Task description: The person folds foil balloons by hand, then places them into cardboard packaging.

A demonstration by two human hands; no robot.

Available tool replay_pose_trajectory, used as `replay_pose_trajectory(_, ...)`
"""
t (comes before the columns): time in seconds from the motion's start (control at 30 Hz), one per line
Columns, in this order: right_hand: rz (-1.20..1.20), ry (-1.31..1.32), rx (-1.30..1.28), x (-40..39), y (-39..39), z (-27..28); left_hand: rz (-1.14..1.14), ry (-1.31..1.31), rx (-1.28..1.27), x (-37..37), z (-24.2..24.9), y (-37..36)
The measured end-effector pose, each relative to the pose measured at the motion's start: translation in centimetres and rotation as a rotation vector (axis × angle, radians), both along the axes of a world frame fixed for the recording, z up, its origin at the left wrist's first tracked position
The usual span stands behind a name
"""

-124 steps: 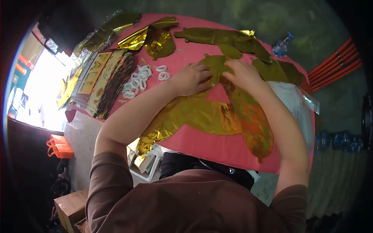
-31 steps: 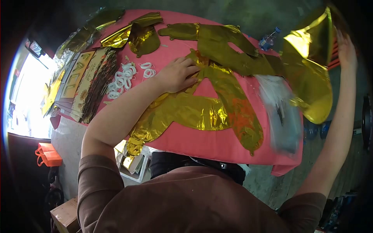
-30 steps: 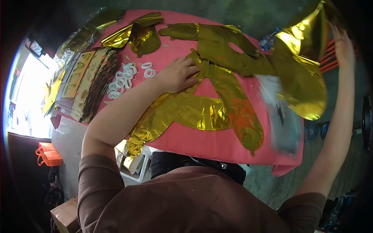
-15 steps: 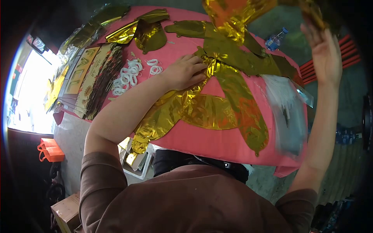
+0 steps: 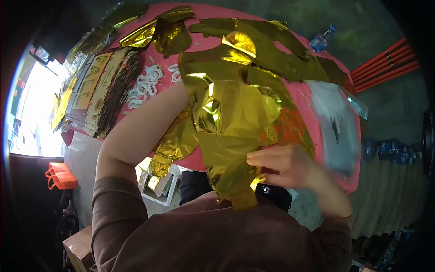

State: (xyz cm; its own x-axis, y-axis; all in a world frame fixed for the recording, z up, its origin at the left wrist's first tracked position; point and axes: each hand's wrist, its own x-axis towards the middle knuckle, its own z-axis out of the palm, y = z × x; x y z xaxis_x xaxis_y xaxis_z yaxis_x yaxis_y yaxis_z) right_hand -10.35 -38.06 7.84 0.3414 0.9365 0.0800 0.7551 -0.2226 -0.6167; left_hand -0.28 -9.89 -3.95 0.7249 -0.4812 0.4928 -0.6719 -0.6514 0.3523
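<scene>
A flat gold foil balloon (image 5: 235, 113) hangs across the middle of the view, its lower end close to my chest. My right hand (image 5: 287, 165) is at its lower right edge, fingers closed around a crumpled bit of foil. My left forearm (image 5: 147, 120) reaches in under the raised sheet, so my left hand and its fingers are hidden. More gold foil (image 5: 179, 140) lies below my left wrist. Behind, other flat gold foil balloons (image 5: 290, 61) overlap on the pink table (image 5: 324, 145).
White ribbon coils (image 5: 146, 86) and a stack of printed cards (image 5: 106, 90) lie at the left. Clear plastic bags (image 5: 333, 131) rest at the right edge. A plastic bottle (image 5: 321, 40) is at the back right. An orange bag (image 5: 60, 176) is on the floor.
My right hand has swept down from the upper right to near my body, drawing the gold foil balloon with it. That sheet now covers my left hand, which was visible earlier.
</scene>
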Motion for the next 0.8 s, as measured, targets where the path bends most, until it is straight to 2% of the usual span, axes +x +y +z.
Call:
replay_pose_trajectory(0.03,0.019,0.220,-0.055,0.7,0.3,0.6,-0.007,-0.002,-0.002,-0.1,-0.2,0.1)
replay_pose_trajectory(0.1,-0.186,0.428,-0.105,3.7,0.0,1.1,-0.023,-0.005,-0.020,0.1,-0.7,0.2)
replay_pose_trajectory(0.17,-0.403,0.224,0.106,8.2,0.8,-0.6,-0.040,-0.007,-0.038,0.2,-1.1,0.3)
replay_pose_trajectory(0.23,-0.557,-0.116,0.013,12.8,1.5,-1.9,-0.046,-0.011,-0.051,0.0,-1.5,0.5)
replay_pose_trajectory(0.27,-0.562,-0.120,0.018,14.4,1.8,-3.3,-0.052,-0.010,-0.055,0.1,-1.7,0.5)
replay_pose_trajectory(0.33,-0.609,-0.557,0.018,17.1,2.4,-6.1,-0.052,-0.016,-0.057,0.0,-1.9,0.7)
replay_pose_trajectory(0.37,-0.609,-0.562,0.024,17.9,2.8,-6.3,-0.051,-0.020,-0.058,0.1,-1.8,0.7)
replay_pose_trajectory(0.43,-0.573,-0.718,-0.274,19.1,3.4,-7.0,-0.046,-0.024,-0.062,0.1,-2.1,0.8)
replay_pose_trajectory(0.47,-0.569,-0.718,-0.274,19.7,3.6,-7.0,-0.045,-0.026,-0.067,0.1,-2.2,0.8)
replay_pose_trajectory(0.53,-0.491,-0.794,-0.476,20.6,3.9,-7.2,-0.039,-0.030,-0.075,0.2,-2.4,0.9)
replay_pose_trajectory(0.63,-0.477,-0.883,-0.413,22.2,3.4,-7.6,-0.034,-0.035,-0.084,0.1,-2.5,0.9)
replay_pose_trajectory(0.67,-0.471,-0.885,-0.414,22.9,3.3,-6.7,-0.033,-0.038,-0.088,0.2,-2.5,0.9)
replay_pose_trajectory(0.73,-0.724,-0.523,-0.103,24.5,2.8,-3.8,-0.036,-0.038,-0.098,0.2,-2.6,1.0)
replay_pose_trajectory(0.8,-0.895,-0.182,0.056,29.5,1.0,-2.1,-0.045,-0.040,-0.107,0.5,-2.8,1.0)
